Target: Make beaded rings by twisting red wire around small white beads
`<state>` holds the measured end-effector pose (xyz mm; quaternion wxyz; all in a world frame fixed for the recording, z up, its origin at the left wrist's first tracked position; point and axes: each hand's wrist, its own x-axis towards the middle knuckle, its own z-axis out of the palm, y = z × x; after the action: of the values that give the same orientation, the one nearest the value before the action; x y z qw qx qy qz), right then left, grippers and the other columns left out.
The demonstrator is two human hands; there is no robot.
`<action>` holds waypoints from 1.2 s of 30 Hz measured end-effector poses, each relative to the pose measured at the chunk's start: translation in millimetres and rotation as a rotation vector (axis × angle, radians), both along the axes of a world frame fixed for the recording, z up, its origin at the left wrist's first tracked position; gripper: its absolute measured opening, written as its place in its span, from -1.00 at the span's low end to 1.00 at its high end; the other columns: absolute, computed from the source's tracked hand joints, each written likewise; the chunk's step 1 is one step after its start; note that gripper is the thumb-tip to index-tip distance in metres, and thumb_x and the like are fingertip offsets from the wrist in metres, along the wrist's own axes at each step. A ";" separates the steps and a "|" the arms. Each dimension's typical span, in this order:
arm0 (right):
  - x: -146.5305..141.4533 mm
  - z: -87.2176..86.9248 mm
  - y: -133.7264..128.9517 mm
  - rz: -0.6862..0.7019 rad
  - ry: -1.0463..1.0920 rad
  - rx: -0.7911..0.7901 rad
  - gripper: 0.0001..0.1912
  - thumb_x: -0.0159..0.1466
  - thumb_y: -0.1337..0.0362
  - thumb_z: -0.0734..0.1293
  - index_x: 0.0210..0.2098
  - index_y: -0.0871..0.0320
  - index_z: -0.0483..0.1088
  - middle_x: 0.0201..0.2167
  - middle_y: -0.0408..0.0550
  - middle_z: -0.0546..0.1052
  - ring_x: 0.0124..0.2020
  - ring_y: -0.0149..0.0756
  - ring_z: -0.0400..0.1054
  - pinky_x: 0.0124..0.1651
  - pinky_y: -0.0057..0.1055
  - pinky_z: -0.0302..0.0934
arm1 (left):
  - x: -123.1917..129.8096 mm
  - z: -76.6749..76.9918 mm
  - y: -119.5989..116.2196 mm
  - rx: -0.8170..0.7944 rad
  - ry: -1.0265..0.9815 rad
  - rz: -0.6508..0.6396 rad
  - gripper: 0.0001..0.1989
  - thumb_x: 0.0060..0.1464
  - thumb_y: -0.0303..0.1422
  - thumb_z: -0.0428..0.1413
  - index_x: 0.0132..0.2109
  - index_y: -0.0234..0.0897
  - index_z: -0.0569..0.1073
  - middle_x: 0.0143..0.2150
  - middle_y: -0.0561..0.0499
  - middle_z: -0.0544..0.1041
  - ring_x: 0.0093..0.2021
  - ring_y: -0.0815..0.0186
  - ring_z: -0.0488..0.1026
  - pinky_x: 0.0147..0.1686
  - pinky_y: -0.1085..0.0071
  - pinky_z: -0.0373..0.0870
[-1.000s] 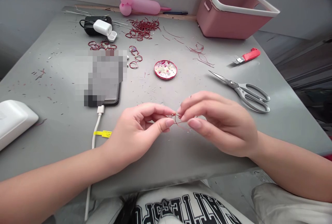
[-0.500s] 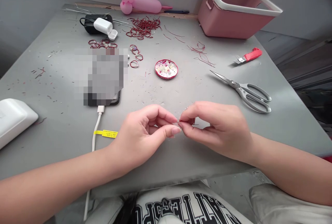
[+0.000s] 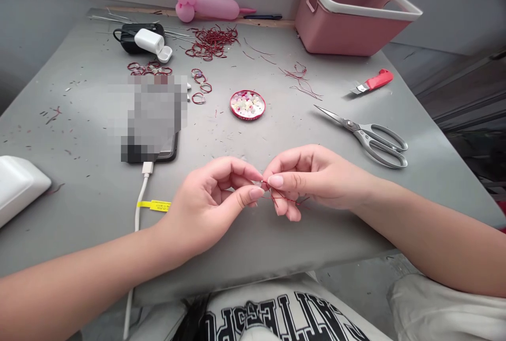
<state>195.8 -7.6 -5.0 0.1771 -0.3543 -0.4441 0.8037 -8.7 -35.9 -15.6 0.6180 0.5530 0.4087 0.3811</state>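
My left hand (image 3: pixel 213 201) is closed, its thumb and index finger pinching a small pale bead (image 3: pixel 258 184). Right beside it, my right hand (image 3: pixel 316 175) grips a thin red cord (image 3: pixel 280 203) between thumb and index finger. The cord runs to the bead, and its loose ends hang across the other right fingers, which are curled with the tips showing below. Both hands meet above the front of the table. Whether the cord passes through the bead is too small to tell.
Ahead lies a red-rimmed lid (image 3: pixel 247 118) of beads. Scissors (image 3: pixel 361 133) and a red-handled cutter (image 3: pixel 373 84) are on the right, a pink bin (image 3: pixel 351 30) behind. Red cords (image 3: pixel 213 41), finished-looking loops (image 3: pixel 198 98) and a cabled, partly blurred phone (image 3: pixel 171 152) lie left.
My right hand has turned so that its thumb faces up and its lower fingers show, exposing more red cord. The view has shifted slightly, while my left hand keeps its pinch.
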 end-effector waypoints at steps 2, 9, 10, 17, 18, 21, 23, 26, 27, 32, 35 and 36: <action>-0.9 -1.8 1.3 0.008 0.043 -0.086 -0.84 0.23 0.26 0.40 -0.32 0.27 0.46 -0.54 -0.10 0.57 -0.58 -0.47 0.46 -0.51 -0.60 0.37 | 0.3 0.3 0.2 -0.033 -0.020 -0.004 -0.95 0.07 -0.45 0.21 -0.28 -0.27 0.49 -0.42 0.10 0.55 -0.41 0.47 0.51 -0.38 0.61 0.50; -3.4 -2.0 0.2 0.021 0.011 -0.097 -0.84 0.17 0.30 0.45 -0.34 0.26 0.44 -0.53 -0.11 0.57 -0.57 -0.49 0.45 -0.51 -0.61 0.37 | 1.0 1.9 -0.4 -0.069 -0.053 -0.009 -0.95 0.04 -0.48 0.22 -0.32 -0.27 0.48 -0.42 0.09 0.57 -0.42 0.47 0.52 -0.38 0.62 0.49; -3.7 -1.8 -0.7 0.017 -0.012 -0.062 -0.84 0.16 0.30 0.45 -0.35 0.27 0.44 -0.53 -0.11 0.56 -0.56 -0.49 0.45 -0.50 -0.61 0.37 | 0.6 2.0 -0.4 -0.068 -0.047 -0.017 -0.95 0.05 -0.48 0.21 -0.32 -0.27 0.48 -0.41 0.09 0.57 -0.41 0.46 0.52 -0.38 0.60 0.49; -3.0 -5.4 -8.1 -0.025 -0.271 0.767 -0.95 0.23 0.34 0.33 -0.34 0.20 0.43 -0.51 -0.15 0.53 -0.50 -0.48 0.41 -0.45 -0.56 0.34 | -0.6 4.6 3.0 -0.150 0.016 -0.082 -0.96 0.05 -0.42 0.19 -0.32 -0.28 0.47 -0.44 0.07 0.53 -0.45 0.41 0.51 -0.36 0.49 0.52; -2.5 -6.5 -8.4 -0.032 -0.316 0.972 -0.96 0.23 0.38 0.32 -0.35 0.18 0.42 -0.53 -0.18 0.51 -0.51 -0.49 0.39 -0.46 -0.57 0.31 | -0.3 4.9 3.4 -0.175 0.012 -0.087 -0.96 0.04 -0.42 0.19 -0.32 -0.28 0.47 -0.43 0.07 0.53 -0.45 0.42 0.51 -0.36 0.48 0.53; -1.0 -9.7 -7.5 -0.079 -0.420 1.544 -0.87 0.23 0.47 0.28 -0.36 0.11 0.38 -0.59 -0.24 0.45 -0.57 -0.52 0.28 -0.51 -0.57 0.22 | 0.3 5.7 4.0 -0.231 0.000 -0.102 -0.97 0.03 -0.43 0.19 -0.32 -0.28 0.47 -0.40 0.08 0.53 -0.46 0.43 0.51 -0.36 0.48 0.54; 0.1 -11.5 -5.6 -0.097 -0.442 1.773 -0.85 0.23 0.49 0.27 -0.35 0.11 0.36 -0.60 -0.21 0.43 -0.57 -0.48 0.25 -0.51 -0.51 0.19 | 0.2 6.0 3.7 -0.236 0.001 -0.109 -0.97 0.04 -0.44 0.19 -0.32 -0.28 0.47 -0.40 0.09 0.53 -0.46 0.44 0.51 -0.34 0.48 0.55; 2.0 -13.0 -2.0 -0.135 -0.492 1.910 -0.85 0.22 0.50 0.28 -0.33 0.11 0.36 -0.59 -0.16 0.44 -0.53 -0.40 0.28 -0.47 -0.44 0.22 | 0.0 6.1 2.7 -0.203 0.025 -0.087 -0.96 0.05 -0.42 0.19 -0.30 -0.28 0.47 -0.44 0.10 0.52 -0.45 0.43 0.50 -0.33 0.47 0.54; 2.5 -12.7 -0.9 -0.182 -0.534 1.915 -0.84 0.22 0.50 0.28 -0.34 0.11 0.37 -0.57 -0.15 0.44 -0.52 -0.39 0.29 -0.44 -0.43 0.23 | -0.1 6.0 2.4 -0.188 0.037 -0.073 -0.96 0.05 -0.42 0.19 -0.30 -0.28 0.48 -0.45 0.10 0.52 -0.45 0.43 0.50 -0.33 0.48 0.53; 2.3 -3.0 -0.9 -0.387 -0.555 1.383 -0.88 0.22 0.38 0.31 -0.43 0.11 0.43 -0.53 -0.15 0.49 -0.50 -0.39 0.35 -0.43 -0.43 0.25 | -0.2 4.5 3.9 -0.152 0.051 0.059 -0.91 0.04 -0.38 0.23 -0.30 -0.30 0.49 -0.43 0.06 0.55 -0.41 0.41 0.52 -0.33 0.50 0.51; -0.3 3.5 -3.8 -0.222 -0.440 0.798 -0.74 0.23 0.17 0.34 -0.52 0.15 0.47 -0.59 -0.13 0.45 -0.53 -0.40 0.32 -0.49 -0.44 0.22 | -0.4 2.7 5.0 -0.101 0.043 0.067 -0.88 0.00 -0.37 0.26 -0.31 -0.30 0.50 -0.40 0.04 0.57 -0.40 0.40 0.52 -0.33 0.49 0.52; -1.3 4.3 -4.4 -0.177 -0.431 0.654 -0.72 0.22 0.12 0.35 -0.52 0.16 0.50 -0.59 -0.13 0.45 -0.53 -0.41 0.31 -0.50 -0.45 0.21 | -0.5 2.0 4.8 -0.078 0.047 0.048 -0.90 0.01 -0.38 0.26 -0.31 -0.30 0.50 -0.40 0.05 0.57 -0.41 0.40 0.52 -0.34 0.49 0.51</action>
<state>194.4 -12.0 -0.8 0.2517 -0.4767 -0.6713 0.5088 -9.1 -31.1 -13.6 0.6200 0.5274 0.4506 0.3666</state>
